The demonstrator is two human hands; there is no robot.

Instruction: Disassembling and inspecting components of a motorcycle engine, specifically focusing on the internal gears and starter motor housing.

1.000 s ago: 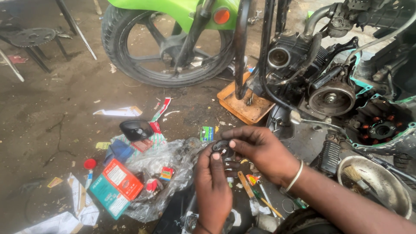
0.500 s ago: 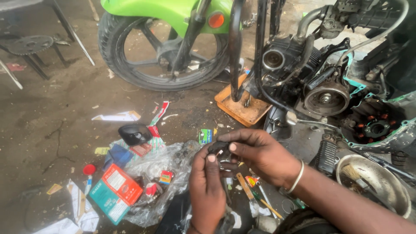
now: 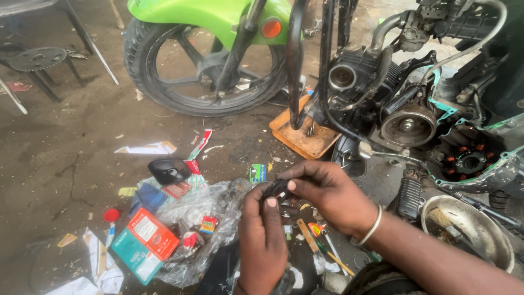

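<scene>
Since a moment ago both hands barely shifted: left hand (image 3: pixel 263 240) and right hand (image 3: pixel 327 194) pinch a small black part (image 3: pixel 277 189) at centre. Farther right, a metal bowl (image 3: pixel 494 246) holds a brush (image 3: pixel 443 217).

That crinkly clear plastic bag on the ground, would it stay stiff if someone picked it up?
Probably not. The clear plastic bag lies crumpled and wrinkled, so it would likely flop and sag. It looks thin, so probably light. The small packets on it might slide off.
</scene>
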